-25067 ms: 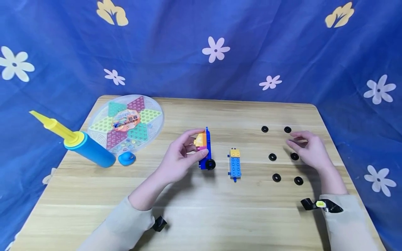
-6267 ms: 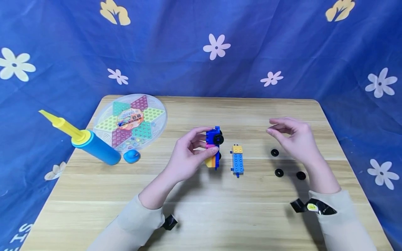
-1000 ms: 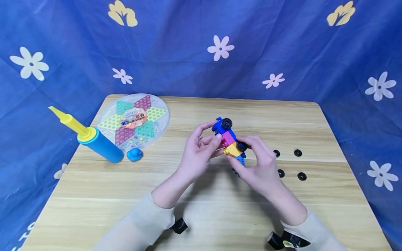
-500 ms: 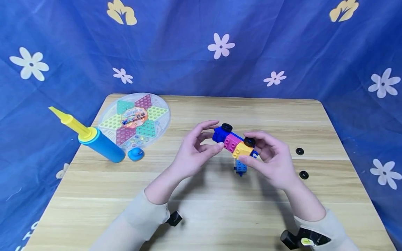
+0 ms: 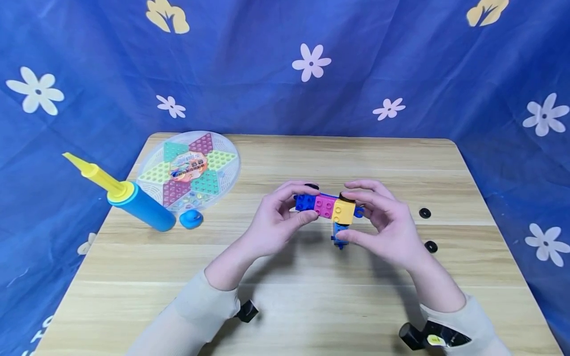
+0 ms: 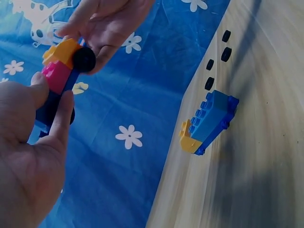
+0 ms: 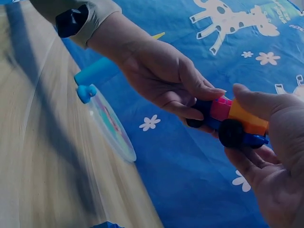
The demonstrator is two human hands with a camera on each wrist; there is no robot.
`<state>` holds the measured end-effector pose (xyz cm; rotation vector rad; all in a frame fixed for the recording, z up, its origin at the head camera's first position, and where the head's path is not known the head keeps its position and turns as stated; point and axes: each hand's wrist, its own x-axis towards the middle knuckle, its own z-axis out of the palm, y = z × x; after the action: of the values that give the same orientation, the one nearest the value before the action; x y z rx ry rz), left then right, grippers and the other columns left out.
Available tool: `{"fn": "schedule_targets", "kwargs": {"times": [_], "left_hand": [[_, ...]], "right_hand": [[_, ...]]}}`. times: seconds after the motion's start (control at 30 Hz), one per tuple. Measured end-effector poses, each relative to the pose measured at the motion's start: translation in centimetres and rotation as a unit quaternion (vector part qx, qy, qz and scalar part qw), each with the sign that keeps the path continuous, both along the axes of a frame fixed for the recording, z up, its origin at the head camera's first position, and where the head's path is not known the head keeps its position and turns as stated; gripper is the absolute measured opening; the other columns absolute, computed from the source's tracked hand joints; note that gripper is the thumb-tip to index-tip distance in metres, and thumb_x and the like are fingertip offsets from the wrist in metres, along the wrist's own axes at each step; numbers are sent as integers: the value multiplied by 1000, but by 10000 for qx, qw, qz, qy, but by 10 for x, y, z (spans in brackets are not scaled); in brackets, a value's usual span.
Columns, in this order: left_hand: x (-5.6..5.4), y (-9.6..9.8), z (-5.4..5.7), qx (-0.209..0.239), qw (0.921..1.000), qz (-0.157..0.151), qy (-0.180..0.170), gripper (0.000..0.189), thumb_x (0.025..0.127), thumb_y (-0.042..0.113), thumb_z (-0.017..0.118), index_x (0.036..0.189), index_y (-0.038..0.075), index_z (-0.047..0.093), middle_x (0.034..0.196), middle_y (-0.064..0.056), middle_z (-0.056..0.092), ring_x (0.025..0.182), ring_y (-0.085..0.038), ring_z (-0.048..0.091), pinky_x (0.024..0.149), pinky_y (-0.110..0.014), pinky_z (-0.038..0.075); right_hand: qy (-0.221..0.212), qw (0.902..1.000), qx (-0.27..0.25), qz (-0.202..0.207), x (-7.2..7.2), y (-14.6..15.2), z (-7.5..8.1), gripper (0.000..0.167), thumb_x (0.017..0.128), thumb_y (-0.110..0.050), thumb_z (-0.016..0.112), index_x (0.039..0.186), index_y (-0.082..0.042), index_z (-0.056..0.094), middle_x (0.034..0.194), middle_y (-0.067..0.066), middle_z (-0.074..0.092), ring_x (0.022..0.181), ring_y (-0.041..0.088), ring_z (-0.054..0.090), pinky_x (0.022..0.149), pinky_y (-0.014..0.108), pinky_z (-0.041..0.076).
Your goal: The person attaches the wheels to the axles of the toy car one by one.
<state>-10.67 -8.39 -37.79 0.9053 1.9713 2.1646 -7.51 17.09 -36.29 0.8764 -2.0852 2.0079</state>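
Observation:
My left hand (image 5: 276,215) grips the dark blue end of a building-block toy car (image 5: 325,205) above the table. The car has a pink block in the middle, a yellow one at its right end and black wheels (image 7: 231,133). My right hand (image 5: 392,225) is spread around the yellow end, fingers by a wheel and thumb lower down, apart from the yellow block in the head view. Below, a second blue-and-yellow block car (image 6: 209,121) without wheels stands on the table, partly hidden in the head view.
Loose black wheels lie at the right, among them a far wheel (image 5: 425,213) and a nearer wheel (image 5: 430,246); the left wrist view shows several. At the left are a blue-and-yellow hand pump (image 5: 142,205), a small blue toy (image 5: 191,219) and a round game board (image 5: 227,173).
Since 25 seconds ago, more wheels are on the held car and fewer lie on the table. In the last second the car has turned nearly level, and my right fingers have spread.

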Motion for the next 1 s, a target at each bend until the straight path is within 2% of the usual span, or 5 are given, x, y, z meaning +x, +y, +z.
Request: {"fn": "schedule_targets", "kwargs": {"times": [0.27,0.43,0.57,0.8,1.0], "left_hand": [[2,2,5,-42,9990,23,-445,38,92,-14,75,128,-5,67,129,-18,61,97,-43,72,80,-45,65],[1,0,6,-322,9967,31,-742,41,92,-7,78,132,1,68,123,-14,66,93,-37,75,78,-47,65],[-2,-4,6,-597,9959,66,-673,49,91,-5,81,137,4,68,125,-12,69,101,-28,75,81,-42,65],[-12,-8,6,-541,9961,-156,-676,50,89,-9,81,137,1,68,134,-13,69,106,-30,75,83,-43,64],[-27,-7,3,-842,9936,-159,-731,46,89,-4,84,133,0,71,114,-13,77,97,-28,77,79,-41,65]], "right_hand": [[1023,9899,725,-658,-1,-5,2,59,71,25,86,125,3,74,131,16,67,118,30,66,102,38,56],[907,9913,662,-683,-4,-4,-1,58,72,26,84,125,4,74,124,17,71,111,26,69,97,37,58],[715,9936,577,-660,-7,0,-2,57,74,25,83,126,4,74,121,17,71,104,25,69,91,33,61],[240,9991,113,-331,-20,9,-11,50,78,26,79,124,9,72,119,23,69,100,27,71,85,35,63],[-58,9997,212,-96,-40,18,-23,46,82,21,80,126,8,72,122,22,69,104,29,72,87,36,63]]}}
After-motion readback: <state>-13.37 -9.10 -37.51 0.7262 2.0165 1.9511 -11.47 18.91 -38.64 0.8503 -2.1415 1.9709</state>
